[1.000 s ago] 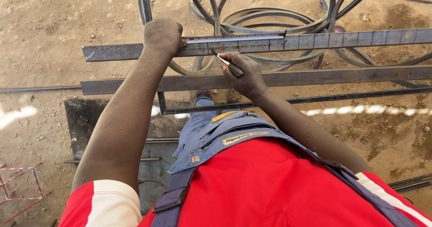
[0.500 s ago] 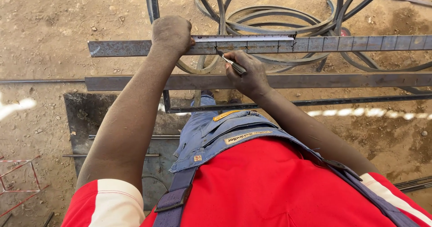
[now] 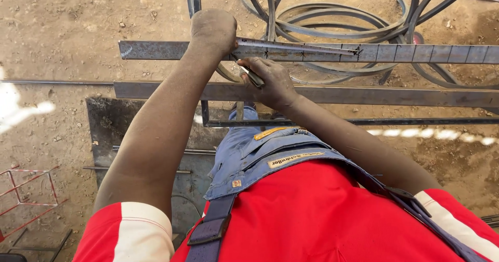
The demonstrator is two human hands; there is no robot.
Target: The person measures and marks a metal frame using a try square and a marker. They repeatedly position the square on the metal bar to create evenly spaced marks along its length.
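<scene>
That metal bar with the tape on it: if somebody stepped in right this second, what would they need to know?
Left hand: pressing the measuring tape flat on the upper metal bar.
Right hand: holding a marker, tip close to the tape's edge.
Second bar lies parallel, just nearer the person; coiled rods lie on the dirt beyond.
Done: evenly spaced marks on the bar's right part.
Left: the stretch left of the hands shows no marks.
</scene>
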